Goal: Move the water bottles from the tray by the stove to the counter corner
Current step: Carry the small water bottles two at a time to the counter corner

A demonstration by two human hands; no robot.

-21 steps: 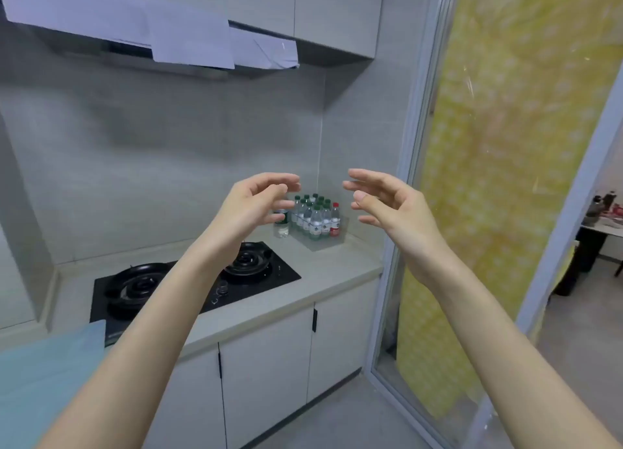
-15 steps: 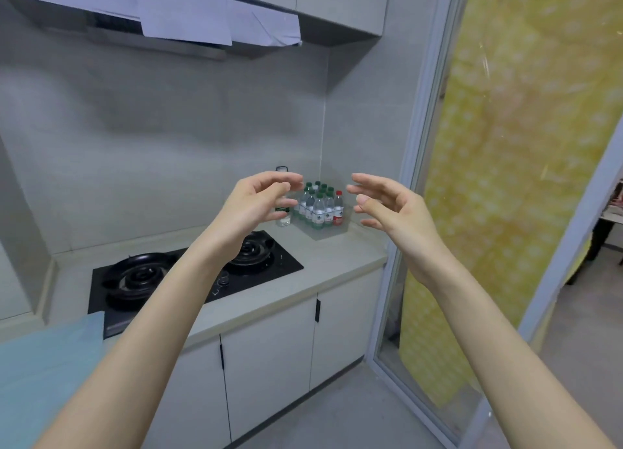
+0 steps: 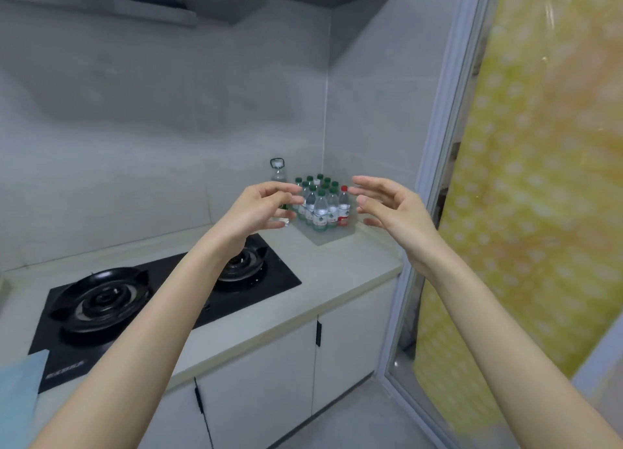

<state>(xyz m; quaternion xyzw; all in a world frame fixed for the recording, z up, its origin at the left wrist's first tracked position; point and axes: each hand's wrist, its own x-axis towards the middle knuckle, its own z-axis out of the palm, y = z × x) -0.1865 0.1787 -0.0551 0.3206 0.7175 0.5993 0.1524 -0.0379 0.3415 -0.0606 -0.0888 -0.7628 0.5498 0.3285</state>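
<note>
Item 1, water bottles (image 3: 320,203): a tight cluster of small clear bottles is stood upright on a tray (image 3: 319,241) at the far right corner of the counter (image 3: 337,273), where the 2 walls meet. Green caps are seen on most; 1 red cap (image 3: 344,189) and a red label are borne by the bottle at the front right of the cluster.

Item 2, tall bottle (image 3: 277,169): 1 taller clear bottle with a pale cap is stood against the far edge of the counter, just left of the tray. Its lower part is hidden by the left hand.

Item 3, left hand (image 3: 259,210): it is raised in the air in front of the left side of the cluster. Its fingers (image 3: 286,199) are loosely curled and parted, and nothing is held.

Item 4, right hand (image 3: 396,209): it is raised opposite, in front of the right side of the cluster. Its fingers (image 3: 369,182) are spread wide and relaxed, and nothing is held. The palms are turned towards each other, and the bottles are framed in the gap between them.

Item 5, stove (image 3: 161,300): a black 2-burner hob is set into the counter left of the tray, towards the near edge.

Item 6, blue cloth (image 3: 17,401): it is laid at the near left edge.
</note>
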